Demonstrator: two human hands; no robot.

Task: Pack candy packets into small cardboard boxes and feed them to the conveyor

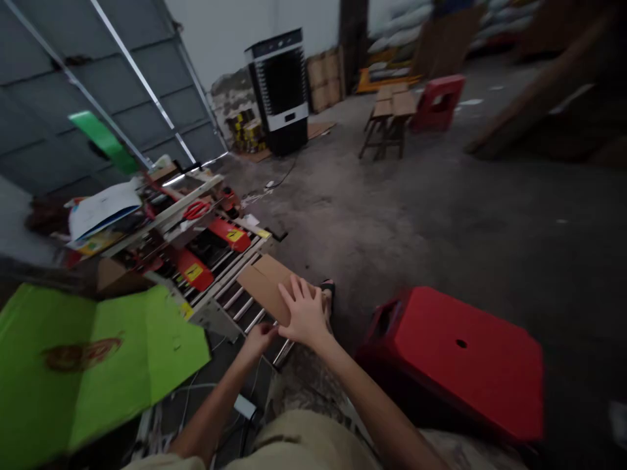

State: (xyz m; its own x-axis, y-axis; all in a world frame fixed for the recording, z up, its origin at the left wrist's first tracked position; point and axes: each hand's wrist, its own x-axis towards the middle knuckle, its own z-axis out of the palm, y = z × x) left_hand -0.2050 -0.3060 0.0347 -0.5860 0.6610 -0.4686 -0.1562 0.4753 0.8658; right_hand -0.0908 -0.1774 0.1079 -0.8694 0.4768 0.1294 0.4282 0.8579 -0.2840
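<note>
Beige cloth shirt (298, 444) of mine runs off the bottom edge, bright green cardboard sheet (117, 352) is cut off at left, and my right hand (304, 313) hides part of the flat brown cardboard piece (264, 284). Red plastic stool (475, 359) sits just to my right, grey metal machine frame (215, 318) with red guards (194, 269) ahead-left. Cardboard lies on shiny metal rollers (254, 321) under my right fingers, spread wide, flat, ungripping; left hand (260, 338) curls at its near edge, can't tell if pinching anything.
</note>
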